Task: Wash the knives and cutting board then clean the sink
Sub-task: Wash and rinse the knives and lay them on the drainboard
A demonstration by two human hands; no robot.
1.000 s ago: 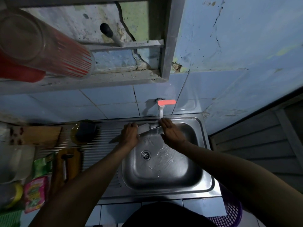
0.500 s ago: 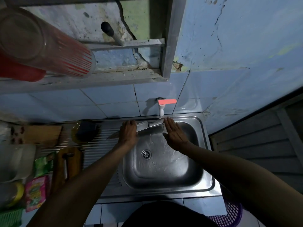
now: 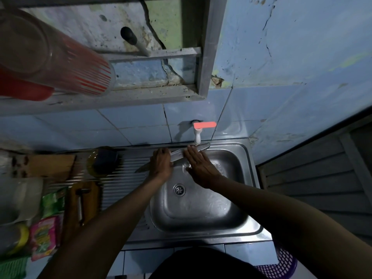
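My left hand (image 3: 161, 164) grips the middle of a knife (image 3: 178, 154) held crosswise over the back of the steel sink (image 3: 249, 224). One end of the knife pokes out left over the drainboard, the other reaches under the white tap (image 3: 197, 135) with the orange lever. My right hand (image 3: 201, 166) lies flat with straight fingers on the blade, just below the tap. A wooden cutting board (image 3: 90, 200) lies on the drainboard at the left with a second knife (image 3: 80, 206) on it.
A dark sponge in a clear dish (image 3: 102, 161) sits on the drainboard. A wooden block (image 3: 48, 165), packets (image 3: 44, 236) and a yellow-lidded jar crowd the left counter. A striped glass (image 3: 66, 59) stands on the ledge above. A purple basket (image 3: 279, 264) is low right.
My right hand has slid along the blade, from fingers curled over it to flat and straight on it. The knife has tilted slightly, its right end now under the tap.
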